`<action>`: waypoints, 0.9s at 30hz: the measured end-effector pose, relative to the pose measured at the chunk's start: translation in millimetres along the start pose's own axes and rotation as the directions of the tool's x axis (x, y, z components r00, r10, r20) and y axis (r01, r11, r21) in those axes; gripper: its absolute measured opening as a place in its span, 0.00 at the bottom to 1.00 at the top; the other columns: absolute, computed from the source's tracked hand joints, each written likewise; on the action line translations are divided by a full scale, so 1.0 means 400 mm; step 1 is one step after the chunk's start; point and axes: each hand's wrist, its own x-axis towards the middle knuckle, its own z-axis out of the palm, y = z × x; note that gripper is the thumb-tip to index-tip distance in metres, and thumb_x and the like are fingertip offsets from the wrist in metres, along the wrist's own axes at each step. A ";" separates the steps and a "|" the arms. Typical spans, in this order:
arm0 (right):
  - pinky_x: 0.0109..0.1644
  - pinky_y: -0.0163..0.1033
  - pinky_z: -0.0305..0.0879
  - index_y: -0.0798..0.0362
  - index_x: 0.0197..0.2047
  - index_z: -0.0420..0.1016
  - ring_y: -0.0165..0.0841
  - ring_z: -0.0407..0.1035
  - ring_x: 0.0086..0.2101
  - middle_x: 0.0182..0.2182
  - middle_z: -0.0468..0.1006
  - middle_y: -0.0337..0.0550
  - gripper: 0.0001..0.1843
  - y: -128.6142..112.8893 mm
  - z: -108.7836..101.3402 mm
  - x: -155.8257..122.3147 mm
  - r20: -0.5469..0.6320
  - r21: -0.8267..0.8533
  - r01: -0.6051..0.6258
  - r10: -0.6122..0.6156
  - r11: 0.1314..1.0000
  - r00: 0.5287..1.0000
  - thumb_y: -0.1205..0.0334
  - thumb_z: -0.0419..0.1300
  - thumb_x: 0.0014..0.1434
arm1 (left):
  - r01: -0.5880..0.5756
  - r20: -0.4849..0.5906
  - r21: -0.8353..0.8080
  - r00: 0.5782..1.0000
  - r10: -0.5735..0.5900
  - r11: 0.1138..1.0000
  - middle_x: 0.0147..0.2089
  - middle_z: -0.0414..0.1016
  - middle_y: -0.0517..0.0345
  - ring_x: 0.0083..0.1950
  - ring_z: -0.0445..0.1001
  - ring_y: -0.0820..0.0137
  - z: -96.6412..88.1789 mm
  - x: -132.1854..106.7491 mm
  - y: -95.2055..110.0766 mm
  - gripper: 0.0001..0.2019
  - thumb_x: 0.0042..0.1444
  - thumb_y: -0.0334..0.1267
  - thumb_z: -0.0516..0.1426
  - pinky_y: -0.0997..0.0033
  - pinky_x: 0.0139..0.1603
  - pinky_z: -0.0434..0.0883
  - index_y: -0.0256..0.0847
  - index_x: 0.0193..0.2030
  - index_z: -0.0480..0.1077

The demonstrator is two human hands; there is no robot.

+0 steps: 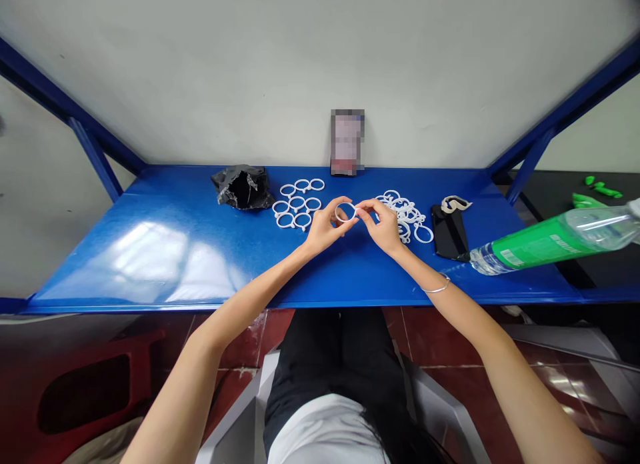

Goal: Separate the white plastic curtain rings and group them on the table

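A white ring [337,215] is held up between my two hands above the blue table. My left hand [325,228] grips its left side with thumb and fingers. At its right edge, the thumb and fingertips of my right hand [381,225] pinch the ring where a small tab seems to be, largely covered by the fingers. To the left lie several white rings [297,203] spread out in rough rows, each with a small loop. Just beyond my right hand is a tangled heap of similar white rings [411,214].
A crumpled black bag [243,187] sits at the back left. A phone [347,143] leans upright on the wall. On the right are a black phone [450,234], a beige curled strip [456,205] and a green-labelled bottle [545,241]. Blue frame bars flank the table [310,277].
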 end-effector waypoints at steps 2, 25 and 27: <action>0.39 0.40 0.73 0.49 0.38 0.76 0.34 0.74 0.32 0.33 0.81 0.42 0.13 0.000 0.000 0.001 0.002 0.007 0.008 -0.008 1.000 1.000 0.50 0.57 0.67 | -0.003 0.001 -0.002 1.000 0.003 1.000 0.25 0.72 0.65 0.20 0.69 0.78 -0.001 0.000 0.002 0.28 0.55 0.57 0.62 0.78 0.24 0.69 0.38 0.53 0.67; 0.41 0.42 0.76 0.50 0.43 0.75 0.35 0.76 0.33 0.36 0.81 0.44 0.09 -0.016 0.000 0.002 0.001 0.021 0.029 -0.029 0.999 1.000 0.56 0.58 0.65 | -0.082 -0.010 0.088 0.996 0.084 0.993 0.27 0.71 0.65 0.24 0.70 0.76 -0.007 0.002 -0.004 0.27 0.57 0.52 0.62 0.76 0.29 0.71 0.39 0.57 0.64; 0.41 0.42 0.76 0.50 0.43 0.75 0.35 0.76 0.33 0.36 0.81 0.44 0.08 -0.016 -0.001 0.002 -0.001 0.011 0.037 -0.037 0.999 0.999 0.56 0.58 0.65 | -0.087 -0.009 0.111 0.996 0.089 0.990 0.27 0.71 0.65 0.24 0.70 0.76 -0.008 0.002 -0.007 0.27 0.58 0.52 0.62 0.77 0.30 0.70 0.39 0.58 0.64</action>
